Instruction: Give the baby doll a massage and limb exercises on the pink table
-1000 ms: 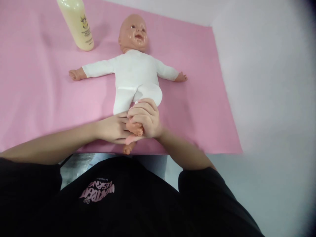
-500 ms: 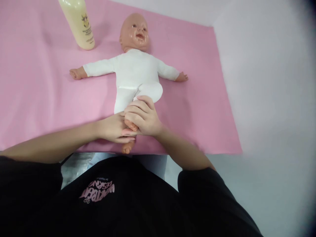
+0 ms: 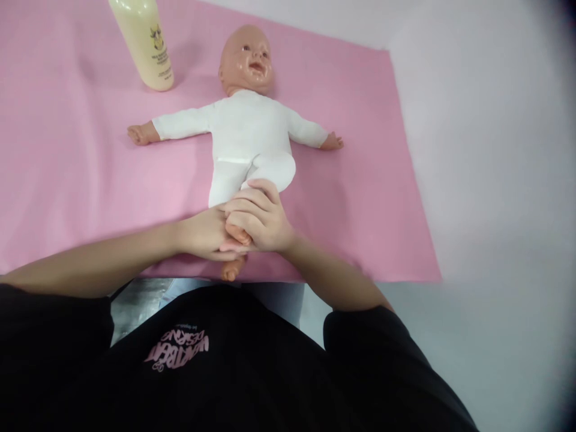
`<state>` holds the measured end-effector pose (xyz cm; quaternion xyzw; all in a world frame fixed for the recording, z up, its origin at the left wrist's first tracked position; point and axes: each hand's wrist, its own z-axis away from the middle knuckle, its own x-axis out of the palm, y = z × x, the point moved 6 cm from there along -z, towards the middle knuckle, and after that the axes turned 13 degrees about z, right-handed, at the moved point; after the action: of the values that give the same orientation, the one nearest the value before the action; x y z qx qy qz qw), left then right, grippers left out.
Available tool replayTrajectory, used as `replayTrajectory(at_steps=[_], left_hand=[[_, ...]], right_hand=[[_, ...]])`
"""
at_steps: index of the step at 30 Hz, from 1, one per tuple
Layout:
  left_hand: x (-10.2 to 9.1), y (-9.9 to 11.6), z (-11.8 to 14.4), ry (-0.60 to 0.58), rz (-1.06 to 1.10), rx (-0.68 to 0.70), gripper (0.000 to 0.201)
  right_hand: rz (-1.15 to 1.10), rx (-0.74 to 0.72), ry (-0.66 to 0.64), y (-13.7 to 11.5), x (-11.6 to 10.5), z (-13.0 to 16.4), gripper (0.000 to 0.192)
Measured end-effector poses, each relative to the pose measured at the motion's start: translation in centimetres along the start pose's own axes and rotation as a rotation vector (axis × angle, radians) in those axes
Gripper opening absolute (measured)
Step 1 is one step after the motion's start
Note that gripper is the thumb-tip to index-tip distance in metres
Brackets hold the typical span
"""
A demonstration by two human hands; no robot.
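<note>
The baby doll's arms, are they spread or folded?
Spread: the baby doll has both arms stretched out to opposite sides of its body, across the pink sheet.

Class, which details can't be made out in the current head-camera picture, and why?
Pale-yellow, rounded bottle: its top is cut off by the head view's upper edge.
Small dark lettering on it: too small to read fully, head view.
Bald, white-clad baby doll: in the head view, the bare right hand hides its bent leg's ankle.
Bare left hand: fingers partly hidden behind the right hand, head view.
</note>
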<state>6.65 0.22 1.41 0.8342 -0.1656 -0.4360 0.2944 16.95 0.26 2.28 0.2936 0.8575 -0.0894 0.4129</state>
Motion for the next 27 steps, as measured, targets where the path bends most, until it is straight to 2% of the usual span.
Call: replayTrajectory(at_steps=[3,6,9,10,12,15,17,22,27], left_hand=[[0.2,1.0,0.1,-0.129,-0.109,0.171,0.030],[0.3,0.6,0.1,-0.179,-0.171,0.136,0.028],[0.3,0.7,0.2,-0.166,-0.190,0.165,0.027],[0.2,0.8,0.2,-0.152,-0.193,0.188,0.028],[0.0,1.0,0.1,-0.139,-0.192,0.203,0.030],[0.0,0.9,0.0,-0.154,-0.160,0.155,0.028],[0.0,0.8,0.1,-0.150,-0.141,0.148,0.027],[0.0,0.9,0.3,-0.107,-0.163,0.208,0.030],[0.1,0.9,0.3,-0.149,-0.195,0.191,0.038]], right_hand=[[-0.020,0.058,-0.023,0.6,0.2,-0.3,0.052],[0.010,0.045,0.068,0.8,-0.5,-0.7,0.053],[0.070,-0.011,0.147,0.7,-1.5,-0.8,0.041],[0.080,-0.028,0.137,0.7,-1.7,-0.9,0.036],[0.069,-0.049,0.038,0.8,-1.9,-1.0,0.030],[0.007,-0.051,-0.161,1.1,-1.5,-0.9,0.032],[-0.030,-0.062,-0.215,1.2,-1.5,-0.9,0.032],[-0.052,-0.052,-0.207,1.2,-1.4,-0.9,0.023],[0.000,-0.023,-0.114,1.2,-1.9,-1.1,0.015]])
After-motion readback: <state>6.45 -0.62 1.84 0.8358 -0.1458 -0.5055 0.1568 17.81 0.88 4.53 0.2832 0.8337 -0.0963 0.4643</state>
